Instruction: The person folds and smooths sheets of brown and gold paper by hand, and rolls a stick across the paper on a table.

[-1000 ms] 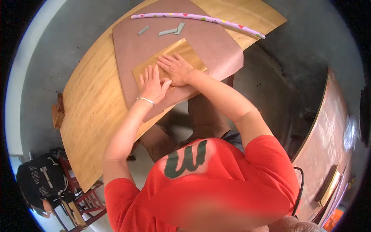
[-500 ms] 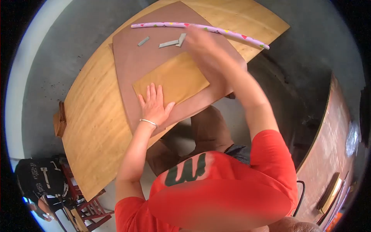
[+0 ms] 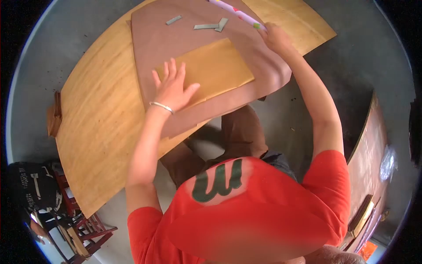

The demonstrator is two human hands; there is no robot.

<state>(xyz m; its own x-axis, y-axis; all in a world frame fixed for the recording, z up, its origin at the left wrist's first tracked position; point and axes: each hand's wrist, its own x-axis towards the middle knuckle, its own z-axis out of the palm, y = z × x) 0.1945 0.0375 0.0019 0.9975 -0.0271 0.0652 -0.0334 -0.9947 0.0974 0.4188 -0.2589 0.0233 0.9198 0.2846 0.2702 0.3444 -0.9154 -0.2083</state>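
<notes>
My left hand (image 3: 173,89), with a bracelet on its wrist, has its fingers spread over the left edge of a gold-brown sheet (image 3: 215,70). That sheet lies on a larger mauve-brown sheet (image 3: 169,37). My right hand (image 3: 278,38) is closed around one end of a long purple patterned roll (image 3: 237,13) at the far right side of the sheets. The roll's other end runs to the top edge of the picture. Several small grey strips (image 3: 206,26) lie on the mauve-brown sheet beyond the gold-brown one.
The wooden table (image 3: 96,101) extends left and to the far right. A brown bundle (image 3: 55,114) is at its left edge. At lower left are a black bag (image 3: 33,187) and a dark red chair (image 3: 94,229). A second board (image 3: 367,163) stands at right, with folded sheets (image 3: 362,213).
My right hand has moved off the gold-brown sheet to the roll and taken hold of it. The roll has shifted. My left hand stays near the gold-brown sheet's left edge, its fingers spread wider.
</notes>
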